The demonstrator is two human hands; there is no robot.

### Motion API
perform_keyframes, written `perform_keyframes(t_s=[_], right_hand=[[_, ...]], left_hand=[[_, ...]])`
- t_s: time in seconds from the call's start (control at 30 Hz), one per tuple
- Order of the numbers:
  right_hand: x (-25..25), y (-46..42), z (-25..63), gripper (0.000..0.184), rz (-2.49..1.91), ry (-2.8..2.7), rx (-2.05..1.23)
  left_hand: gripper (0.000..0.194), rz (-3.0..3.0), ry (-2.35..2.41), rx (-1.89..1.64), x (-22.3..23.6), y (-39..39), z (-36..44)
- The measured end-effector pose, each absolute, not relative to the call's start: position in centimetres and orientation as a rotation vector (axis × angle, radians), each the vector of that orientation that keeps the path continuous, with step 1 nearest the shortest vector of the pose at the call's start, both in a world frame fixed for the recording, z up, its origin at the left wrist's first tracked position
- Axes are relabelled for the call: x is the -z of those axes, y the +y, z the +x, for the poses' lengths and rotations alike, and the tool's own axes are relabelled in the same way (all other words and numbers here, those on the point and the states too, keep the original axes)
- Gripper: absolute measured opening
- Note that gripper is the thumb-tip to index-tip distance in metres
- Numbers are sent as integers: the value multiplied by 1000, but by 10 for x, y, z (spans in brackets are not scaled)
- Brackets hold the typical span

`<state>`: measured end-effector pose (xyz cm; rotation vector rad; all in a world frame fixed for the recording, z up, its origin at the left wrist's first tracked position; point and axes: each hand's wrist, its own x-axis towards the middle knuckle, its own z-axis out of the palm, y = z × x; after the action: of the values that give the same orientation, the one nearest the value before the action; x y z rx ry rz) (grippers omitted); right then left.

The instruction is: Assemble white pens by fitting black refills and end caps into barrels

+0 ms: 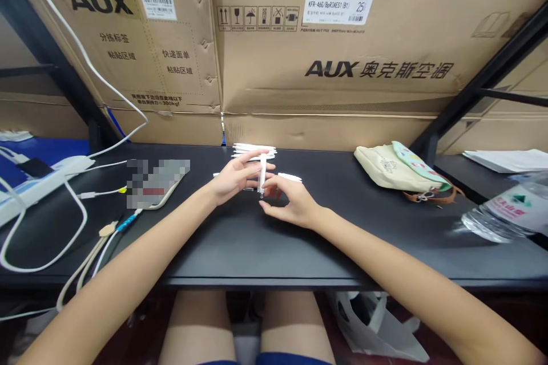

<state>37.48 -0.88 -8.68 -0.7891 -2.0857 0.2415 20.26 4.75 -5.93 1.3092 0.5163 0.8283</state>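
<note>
A white pen [262, 170] stands nearly upright over the desk, between the fingers of my left hand [233, 179]. My right hand [295, 201] is at the pen's lower, clear-looking end, its index finger against the barrel and its thumb just below the tip. A stack of white pens [254, 148] lies behind my left hand, near the cardboard. More white pens [290, 177] lie just behind my right hand. Part of another pen shows to the left of my left hand; my fingers hide the rest of it.
The black desk [257, 251] ends close to my lap. At the left lie a phone [169, 182], white cables and a power strip [47, 185]. A cream pouch [381, 168] and a water bottle [509, 211] are at the right. Cardboard boxes [334, 97] stand behind.
</note>
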Motion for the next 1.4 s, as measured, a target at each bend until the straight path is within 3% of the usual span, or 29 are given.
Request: perform_keyframes(t_s=[0.23,0.4,0.73,1.4], right_hand=[[82,4,391,5,-1074,-1700,-134],[83,29,420,6,-1238,-1821,-209],[87,37,438,13,-1188,-2195,-347],[90,28,419,18,-1144,-2253,-296]], left_hand=[[42,1364,526,-867,55,48,200],[41,1335,574,-892,55,48,200],[45,1252,585,-947,57,51,198],[42,1188,559,-924,59,52,198]])
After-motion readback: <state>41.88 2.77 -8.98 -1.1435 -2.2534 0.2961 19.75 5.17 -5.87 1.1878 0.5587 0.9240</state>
